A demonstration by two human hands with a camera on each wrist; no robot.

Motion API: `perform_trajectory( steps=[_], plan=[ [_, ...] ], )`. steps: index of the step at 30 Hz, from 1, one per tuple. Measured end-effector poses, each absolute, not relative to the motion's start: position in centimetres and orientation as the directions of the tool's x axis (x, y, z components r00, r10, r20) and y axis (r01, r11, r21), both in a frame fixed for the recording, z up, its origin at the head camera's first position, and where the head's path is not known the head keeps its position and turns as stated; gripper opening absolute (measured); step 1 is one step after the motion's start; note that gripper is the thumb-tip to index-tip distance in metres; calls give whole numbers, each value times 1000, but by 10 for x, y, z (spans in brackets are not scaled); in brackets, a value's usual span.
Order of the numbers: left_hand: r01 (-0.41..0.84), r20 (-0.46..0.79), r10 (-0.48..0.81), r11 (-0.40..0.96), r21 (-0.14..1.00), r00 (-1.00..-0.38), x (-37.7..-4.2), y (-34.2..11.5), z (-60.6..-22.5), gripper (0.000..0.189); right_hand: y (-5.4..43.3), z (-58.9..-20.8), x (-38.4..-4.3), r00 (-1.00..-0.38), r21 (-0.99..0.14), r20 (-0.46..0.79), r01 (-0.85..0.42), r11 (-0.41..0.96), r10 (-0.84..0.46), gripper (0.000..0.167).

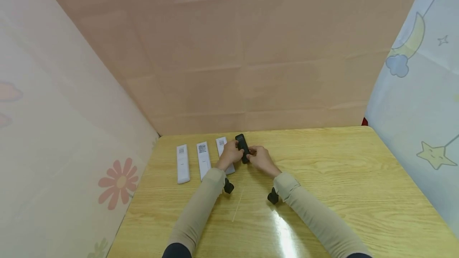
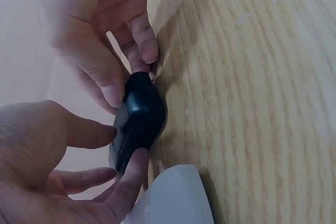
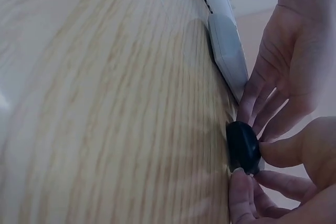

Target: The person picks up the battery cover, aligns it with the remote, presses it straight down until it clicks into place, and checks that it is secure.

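A black remote control lies on the table at a slight slant, between both hands. My left hand holds its left side, and the lower hand in the left wrist view shows thumb and fingers on either side of the black remote. From the right, my right hand pinches its near part with thumb and fingers. In the right wrist view the rounded end of the black remote shows between the two hands. A white remote control lies partly hidden under my left hand and wrist.
Two more white remotes, one at the far left and one beside it, lie label side up, roughly parallel. A tan backdrop stands at the wood-grain table's far edge, with patterned sheets on both sides.
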State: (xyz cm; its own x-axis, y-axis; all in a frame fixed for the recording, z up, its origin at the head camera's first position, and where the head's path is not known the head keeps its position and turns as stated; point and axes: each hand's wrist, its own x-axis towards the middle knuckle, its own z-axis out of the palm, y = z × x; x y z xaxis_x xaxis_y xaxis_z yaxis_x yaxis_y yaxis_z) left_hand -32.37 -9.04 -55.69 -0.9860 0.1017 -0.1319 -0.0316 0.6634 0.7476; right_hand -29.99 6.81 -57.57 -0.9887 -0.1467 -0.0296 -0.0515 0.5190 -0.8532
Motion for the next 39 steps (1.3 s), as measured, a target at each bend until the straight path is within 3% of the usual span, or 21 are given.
perform_trajectory(
  steps=[16,22,28,32,39],
  plan=[
    [-19,-134,124,661,750,-983,-324,-94,-556,52,73,-572,-302,-981,-840,-45,-64,539,-186,38],
    [3,-116,150,624,782,-982,-318,-103,-553,54,89,-567,-302,-982,-823,6,-113,557,-191,43],
    [104,-30,209,600,793,-977,-313,-119,-550,55,114,-561,-300,-976,-797,63,-176,578,-210,46],
    [198,59,237,620,759,-970,-313,-130,-545,56,133,-557,-299,-963,-727,132,-255,638,-234,48],
    [285,168,231,744,604,-958,-310,-147,-538,57,169,-545,-296,-936,-532,235,-350,771,-263,51]
  ],
)
